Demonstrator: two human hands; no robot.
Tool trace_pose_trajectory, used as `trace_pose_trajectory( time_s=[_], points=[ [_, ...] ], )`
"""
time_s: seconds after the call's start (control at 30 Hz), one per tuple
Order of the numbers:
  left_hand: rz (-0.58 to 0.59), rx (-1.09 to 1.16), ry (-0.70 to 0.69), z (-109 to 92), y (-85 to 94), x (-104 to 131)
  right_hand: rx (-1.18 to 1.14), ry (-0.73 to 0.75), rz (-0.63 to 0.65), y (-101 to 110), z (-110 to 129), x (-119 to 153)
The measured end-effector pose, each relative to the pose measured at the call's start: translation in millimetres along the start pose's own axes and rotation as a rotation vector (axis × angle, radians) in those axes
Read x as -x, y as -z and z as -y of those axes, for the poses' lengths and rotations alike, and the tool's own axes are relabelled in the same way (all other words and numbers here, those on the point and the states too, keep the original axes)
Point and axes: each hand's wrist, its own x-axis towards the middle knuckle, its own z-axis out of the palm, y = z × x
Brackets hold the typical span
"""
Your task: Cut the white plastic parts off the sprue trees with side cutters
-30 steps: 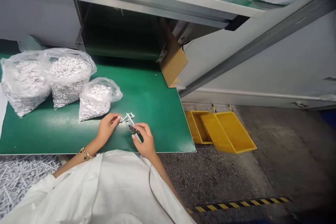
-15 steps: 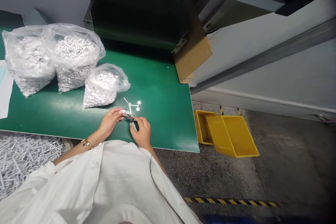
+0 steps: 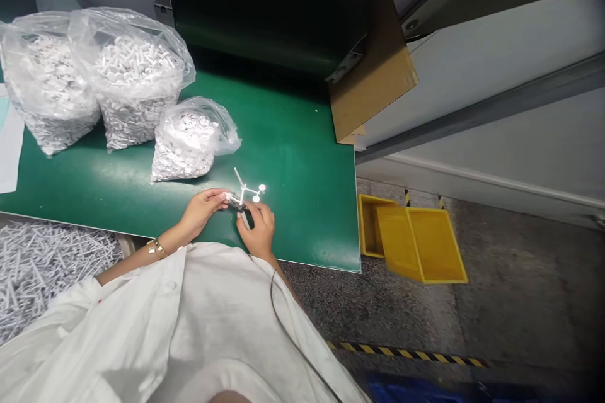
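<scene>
A white branched plastic sprue point(image 3: 242, 192), with small round discs on its right arms, is held just above the green table. My left hand point(image 3: 201, 211) pinches its left end between thumb and fingers. Wrapped round the handles of small cutting pliers point(image 3: 245, 219) is my right hand point(image 3: 259, 228). The pliers' dark jaws meet the sprue near my left fingertips; whether they are closed on it is too small to tell. Just beyond my hands stands a small clear bag point(image 3: 183, 150) of white round pieces.
Two larger clear bags point(image 3: 135, 97) of white plastic parts stand at the left of the green table point(image 3: 302, 201). A cardboard box point(image 3: 373, 88) is at the back right. Yellow bins point(image 3: 423, 245) lie on the floor. White sprues point(image 3: 51, 277) are heaped below the table's left edge.
The camera view has shifted slightly. My hands stay together at the sprue, which has turned a little, and the pliers' jaws sit closer to my left fingertips.
</scene>
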Motion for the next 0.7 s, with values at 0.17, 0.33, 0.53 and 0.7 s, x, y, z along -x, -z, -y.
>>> trace_pose_trajectory(
  time_s=[0.17,0.33,0.53,0.7],
  points=[
    [-0.004,0.034,0.009,-1.7,-1.8,0.9,0.017,0.020,-0.014,0.1,-0.5,-0.4],
    [-0.003,0.030,0.024,-2.6,-0.9,-0.1,0.031,0.007,0.021,-1.2,-1.6,-0.6],
    [0.000,0.009,0.075,-4.6,2.1,-3.0,0.140,0.080,-0.028,-1.8,-2.0,-0.9],
    [0.002,-0.037,0.103,-8.3,1.0,-4.2,0.192,0.102,-0.071,-0.3,-2.3,-3.0]
  ],
)
